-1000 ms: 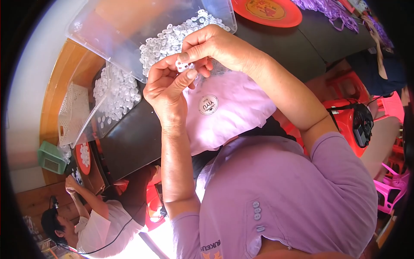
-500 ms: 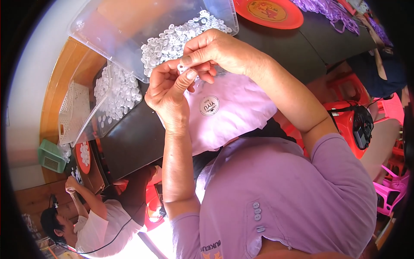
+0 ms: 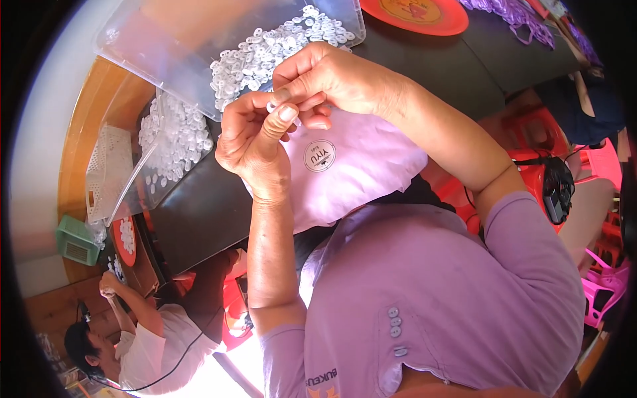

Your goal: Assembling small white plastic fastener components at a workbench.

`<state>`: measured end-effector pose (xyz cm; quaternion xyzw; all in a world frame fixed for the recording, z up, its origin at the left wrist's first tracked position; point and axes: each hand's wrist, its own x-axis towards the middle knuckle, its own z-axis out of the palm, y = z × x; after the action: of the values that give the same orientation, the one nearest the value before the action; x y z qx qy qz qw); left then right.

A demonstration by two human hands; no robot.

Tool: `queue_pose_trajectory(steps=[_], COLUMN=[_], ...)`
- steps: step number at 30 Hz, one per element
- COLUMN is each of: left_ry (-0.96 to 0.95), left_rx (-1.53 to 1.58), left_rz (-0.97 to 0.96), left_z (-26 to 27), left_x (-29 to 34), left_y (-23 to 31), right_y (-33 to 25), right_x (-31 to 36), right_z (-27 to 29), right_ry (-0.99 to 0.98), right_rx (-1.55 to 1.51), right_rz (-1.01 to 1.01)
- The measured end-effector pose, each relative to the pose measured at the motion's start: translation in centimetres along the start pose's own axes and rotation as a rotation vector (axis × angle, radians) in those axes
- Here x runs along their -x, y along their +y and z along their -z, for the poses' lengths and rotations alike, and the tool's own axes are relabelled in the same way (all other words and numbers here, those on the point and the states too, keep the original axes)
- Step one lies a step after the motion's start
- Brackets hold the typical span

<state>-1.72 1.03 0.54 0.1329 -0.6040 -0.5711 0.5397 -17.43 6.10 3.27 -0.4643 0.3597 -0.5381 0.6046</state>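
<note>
My left hand (image 3: 255, 149) pinches a small white oval plastic piece (image 3: 271, 106) between thumb and index finger, only its edge showing. My right hand (image 3: 335, 76) is closed against the same piece, thumb and index finger meeting at its top while the other fingers curl below. Just beyond both hands, a clear plastic tub (image 3: 142, 63) holds a heap of similar white pieces (image 3: 249, 56). Under my hands, a pale pink cloth (image 3: 371, 162) with a round dark print covers my lap. Whatever lies between the fingertips is mostly hidden.
A second clear bin (image 3: 136, 176) with more white pieces stands at left, beside a white perforated basket (image 3: 106, 169) and a green basket (image 3: 76, 239). A red plate (image 3: 424, 20) and purple strips (image 3: 517, 16) lie on the dark table (image 3: 458, 83). At lower left a person (image 3: 156, 341) works.
Both hands have shifted slightly left together, still pinching the white piece, which is now more covered by the fingers. The whole view has moved a little.
</note>
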Motion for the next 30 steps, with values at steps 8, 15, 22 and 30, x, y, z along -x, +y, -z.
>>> queue_pose_trajectory(steps=[8,15,22,30], left_ry=[0.144,0.365,-0.191,-0.442], left_rx=[-0.048,-0.859,-1.177,-1.554], left_rz=[-0.143,-0.352,-0.272,-0.390], left_z=[0.0,8.0,3.8,3.2], left_x=[-1.1,-8.9,-1.0,2.4], left_y=[1.8,12.1,5.2,-1.0], right_y=[1.2,-0.3,-0.3,0.6], right_x=[-1.3,-1.3,-0.5,-1.2], right_z=[-0.2,-1.1,0.1,-0.2], right_ry=[0.234,0.377,0.436,0.373], right_rx=[0.072,0.020,0.083,0.072], right_rz=[0.076,0.097,0.154,0.218])
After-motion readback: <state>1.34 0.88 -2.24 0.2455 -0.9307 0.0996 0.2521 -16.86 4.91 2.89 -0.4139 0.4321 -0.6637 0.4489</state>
